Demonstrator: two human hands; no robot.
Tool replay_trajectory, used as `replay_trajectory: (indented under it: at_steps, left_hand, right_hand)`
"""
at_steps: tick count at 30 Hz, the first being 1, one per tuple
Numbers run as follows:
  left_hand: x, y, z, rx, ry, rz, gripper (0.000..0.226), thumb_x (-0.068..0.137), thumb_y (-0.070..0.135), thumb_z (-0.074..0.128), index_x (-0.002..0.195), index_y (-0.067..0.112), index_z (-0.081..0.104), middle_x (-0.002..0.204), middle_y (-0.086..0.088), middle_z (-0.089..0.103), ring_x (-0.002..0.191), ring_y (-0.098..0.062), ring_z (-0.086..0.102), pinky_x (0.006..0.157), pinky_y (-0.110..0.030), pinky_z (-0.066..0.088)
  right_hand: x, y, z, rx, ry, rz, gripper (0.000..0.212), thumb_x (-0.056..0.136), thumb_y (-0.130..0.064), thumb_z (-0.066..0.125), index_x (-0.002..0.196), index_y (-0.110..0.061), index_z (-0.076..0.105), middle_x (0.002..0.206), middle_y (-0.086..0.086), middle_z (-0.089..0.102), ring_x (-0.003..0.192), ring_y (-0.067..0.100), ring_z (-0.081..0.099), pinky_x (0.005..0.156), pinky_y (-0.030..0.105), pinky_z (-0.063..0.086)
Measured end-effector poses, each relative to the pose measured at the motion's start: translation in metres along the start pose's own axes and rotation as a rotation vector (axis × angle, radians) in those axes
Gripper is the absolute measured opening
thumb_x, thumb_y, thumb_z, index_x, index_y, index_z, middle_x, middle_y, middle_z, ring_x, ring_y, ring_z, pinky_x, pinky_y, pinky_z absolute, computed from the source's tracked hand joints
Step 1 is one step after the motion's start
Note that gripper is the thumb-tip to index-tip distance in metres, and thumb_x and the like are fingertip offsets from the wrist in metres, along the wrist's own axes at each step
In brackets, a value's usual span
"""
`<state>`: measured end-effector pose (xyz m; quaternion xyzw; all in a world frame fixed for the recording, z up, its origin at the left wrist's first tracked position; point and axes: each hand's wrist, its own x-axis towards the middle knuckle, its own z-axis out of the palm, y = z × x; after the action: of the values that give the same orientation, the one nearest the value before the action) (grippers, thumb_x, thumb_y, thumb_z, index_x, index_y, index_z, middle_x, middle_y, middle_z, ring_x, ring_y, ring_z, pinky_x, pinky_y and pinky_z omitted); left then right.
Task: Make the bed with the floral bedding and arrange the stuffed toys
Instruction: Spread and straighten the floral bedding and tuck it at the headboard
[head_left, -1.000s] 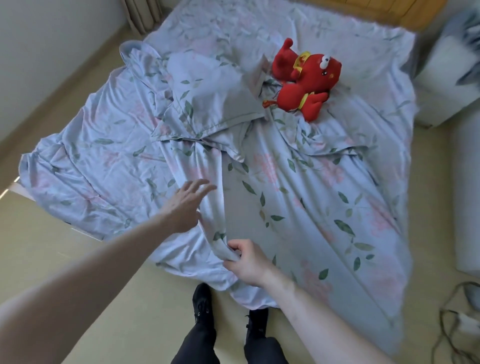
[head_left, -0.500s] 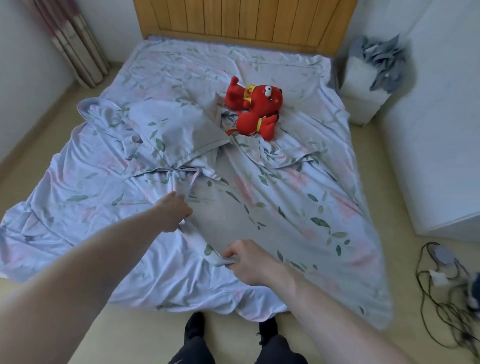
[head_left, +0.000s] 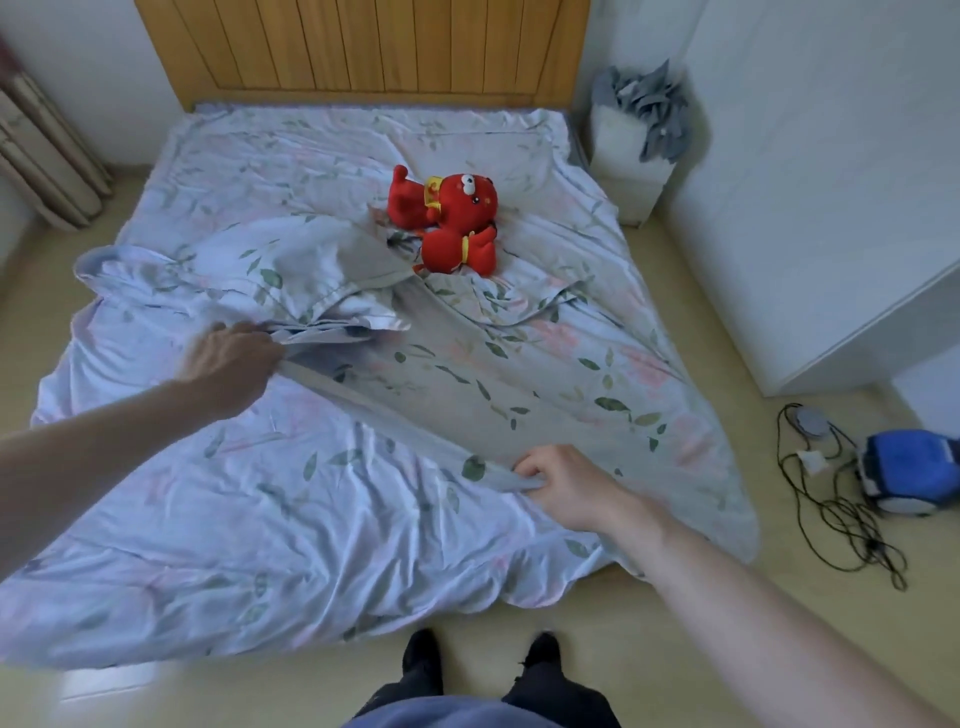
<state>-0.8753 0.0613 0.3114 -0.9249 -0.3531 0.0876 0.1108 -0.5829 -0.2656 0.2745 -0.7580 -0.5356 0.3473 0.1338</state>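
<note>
Bedroom interior seen from the foot of the bed. A wooden slatted headboard (head_left: 363, 47) stands against white walls. The floor (head_left: 675, 623) is pale yellow-green. Curtains (head_left: 47, 156) hang at far left. A white bedside cabinet (head_left: 628, 171) carries crumpled grey cloth (head_left: 649, 104); a large white cabinet (head_left: 831, 208) fills the right. Black cables (head_left: 841, 509) lie tangled on the floor.

red stuffed toy (head_left: 451, 224): 1 | hands: 2 (both gripping) | blue toy (head_left: 910, 472): 1

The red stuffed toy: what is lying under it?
The red stuffed toy lies on the wrinkled floral bedding, near a folded-back flap. The fabric covers whatever is beneath it, so nothing more can be seen.
</note>
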Motion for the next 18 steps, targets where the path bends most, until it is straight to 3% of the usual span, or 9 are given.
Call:
replay_trajectory:
  at_steps: [2, 4, 6, 8, 11, 12, 14, 18]
  left_hand:
    - [-0.041, -0.013, -0.019, -0.165, 0.202, 0.021, 0.012, 0.074, 0.01, 0.074, 0.082, 0.018, 0.07, 0.078, -0.002, 0.07, 0.088, -0.032, 0.064, 0.077, -0.044, 0.044]
    - [-0.083, -0.011, -0.029, -0.21, 0.269, 0.028, 0.01, 0.07, 0.015, 0.062, 0.076, 0.019, 0.07, 0.065, 0.0, 0.065, 0.075, -0.031, 0.061, 0.071, -0.042, 0.04]
    - [-0.12, -0.003, -0.025, -0.229, 0.287, 0.033, 0.012, 0.066, 0.016, 0.056, 0.07, 0.02, 0.067, 0.057, 0.002, 0.058, 0.068, -0.03, 0.06, 0.069, -0.041, 0.04]
    - [-0.15, 0.003, 0.002, -0.233, 0.213, 0.011, 0.009, 0.066, 0.014, 0.067, 0.066, 0.023, 0.065, 0.055, 0.006, 0.057, 0.066, -0.028, 0.061, 0.068, -0.04, 0.042]
    - [-0.164, 0.011, 0.053, -0.171, -0.084, -0.052, 0.015, 0.072, 0.023, 0.08, 0.075, 0.029, 0.067, 0.067, 0.01, 0.064, 0.077, -0.021, 0.063, 0.074, -0.036, 0.039]
    - [-0.164, 0.013, 0.069, -0.137, -0.157, -0.077, 0.005, 0.083, 0.03, 0.072, 0.086, 0.032, 0.069, 0.077, 0.011, 0.065, 0.086, -0.018, 0.063, 0.078, -0.033, 0.036]
    - [-0.158, 0.018, 0.092, -0.07, -0.279, -0.105, 0.016, 0.097, 0.037, 0.053, 0.106, 0.038, 0.066, 0.098, 0.011, 0.061, 0.101, -0.015, 0.059, 0.085, -0.029, 0.033]
    - [-0.138, 0.033, 0.099, 0.029, -0.414, -0.072, 0.028, 0.101, 0.031, 0.043, 0.122, 0.032, 0.063, 0.119, 0.005, 0.057, 0.114, -0.019, 0.055, 0.094, -0.032, 0.037]
  right_hand:
    - [-0.004, 0.003, -0.007, 0.032, 0.055, 0.033, 0.028, 0.084, -0.024, 0.067, 0.067, -0.007, 0.054, 0.082, 0.016, 0.058, 0.06, 0.017, 0.046, 0.057, 0.036, 0.031]
    - [-0.008, 0.004, -0.01, 0.025, 0.064, 0.034, 0.031, 0.087, -0.012, 0.062, 0.061, -0.011, 0.046, 0.079, 0.017, 0.054, 0.059, 0.017, 0.04, 0.059, 0.035, 0.027]
    - [-0.015, 0.004, -0.006, -0.02, 0.035, 0.036, 0.02, 0.09, -0.01, 0.062, 0.069, -0.01, 0.059, 0.084, 0.014, 0.059, 0.066, 0.022, 0.049, 0.063, 0.036, 0.033]
    - [-0.023, 0.004, 0.001, -0.053, 0.018, 0.049, 0.01, 0.09, -0.011, 0.066, 0.085, -0.018, 0.071, 0.091, -0.002, 0.065, 0.082, 0.02, 0.06, 0.072, 0.036, 0.045]
    - [-0.032, -0.005, 0.017, -0.06, -0.038, 0.062, 0.034, 0.087, -0.001, 0.057, 0.079, -0.033, 0.067, 0.093, -0.009, 0.065, 0.085, 0.018, 0.061, 0.072, 0.035, 0.048]
    - [-0.034, -0.011, 0.023, -0.059, -0.047, 0.05, 0.037, 0.084, 0.001, 0.054, 0.075, -0.033, 0.065, 0.094, -0.006, 0.067, 0.086, 0.02, 0.061, 0.069, 0.035, 0.047]
    - [-0.033, -0.019, 0.034, -0.051, -0.025, 0.023, 0.033, 0.08, 0.002, 0.051, 0.075, -0.027, 0.065, 0.093, -0.005, 0.067, 0.085, 0.02, 0.062, 0.07, 0.038, 0.049]
    - [-0.032, -0.032, 0.038, -0.092, -0.057, -0.005, 0.023, 0.075, 0.007, 0.044, 0.075, -0.009, 0.061, 0.085, 0.003, 0.06, 0.079, 0.029, 0.06, 0.06, 0.039, 0.037]
